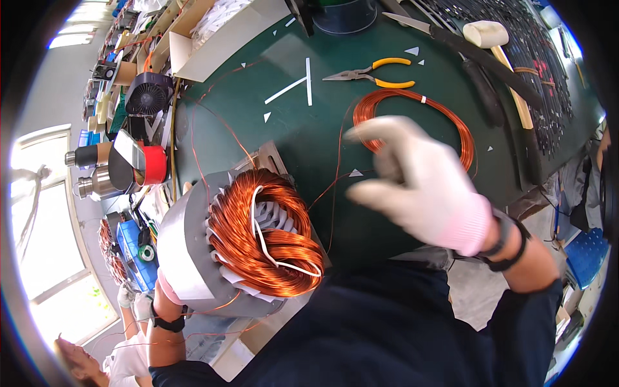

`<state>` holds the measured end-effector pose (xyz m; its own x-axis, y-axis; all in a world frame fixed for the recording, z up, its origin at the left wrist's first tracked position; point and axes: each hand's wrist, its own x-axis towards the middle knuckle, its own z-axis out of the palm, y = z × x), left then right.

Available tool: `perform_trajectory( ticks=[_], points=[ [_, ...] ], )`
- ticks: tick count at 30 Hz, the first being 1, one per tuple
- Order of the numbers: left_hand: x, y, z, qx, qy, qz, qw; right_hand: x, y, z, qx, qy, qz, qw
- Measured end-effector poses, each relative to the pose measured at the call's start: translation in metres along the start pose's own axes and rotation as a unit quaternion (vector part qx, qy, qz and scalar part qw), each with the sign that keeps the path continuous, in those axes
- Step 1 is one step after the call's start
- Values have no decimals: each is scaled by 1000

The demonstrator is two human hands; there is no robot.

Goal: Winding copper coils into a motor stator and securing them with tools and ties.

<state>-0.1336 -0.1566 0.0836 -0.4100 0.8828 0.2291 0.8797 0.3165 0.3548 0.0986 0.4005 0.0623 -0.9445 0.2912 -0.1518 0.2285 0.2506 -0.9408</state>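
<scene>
A motor stator (187, 248) with a grey steel body lies on its side at the bench's near left. Thick copper windings (235, 222) bulge from its end, with a white sleeve looped over them and white insulation strips inside. At the stator's left side my left hand (169, 290) shows little more than its pink glove cuff; its fingers are hidden. My right hand (416, 177), in a white glove and slightly blurred, hovers over the bench. Its thumb and forefinger are spread with nothing between them. Just beyond it lies a coil of copper wire (465, 138), partly covered by the fingers.
Yellow-handled pliers (371, 74) and white strips (308, 82) lie on the green bench (258, 84). A mallet (487, 35), a long blade (445, 39) and black rods are at the right. Left stand a small fan (148, 93) and bottles. Another person (122, 358) is at lower left.
</scene>
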Motion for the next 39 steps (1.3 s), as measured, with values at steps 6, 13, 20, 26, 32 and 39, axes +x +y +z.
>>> perform_trajectory(
  ticks=[6,13,20,26,32,39],
  points=[
    [46,-13,33,-15,-7,-30,999,62,-8,68,-32,-98,-146,984],
    [26,-19,6,-25,-36,-60,997,60,-5,74,-14,-78,-128,989],
    [-38,-10,-37,-32,-48,-96,994,7,30,13,-117,65,-164,977],
    [18,-6,6,-26,-56,-142,988,-18,30,-36,-426,-14,-304,852],
    [-48,0,-51,-31,-67,-185,980,8,22,-21,-419,4,-386,822],
    [20,4,20,-28,-85,-266,960,23,-2,-14,-427,-13,-389,816]
  ],
)
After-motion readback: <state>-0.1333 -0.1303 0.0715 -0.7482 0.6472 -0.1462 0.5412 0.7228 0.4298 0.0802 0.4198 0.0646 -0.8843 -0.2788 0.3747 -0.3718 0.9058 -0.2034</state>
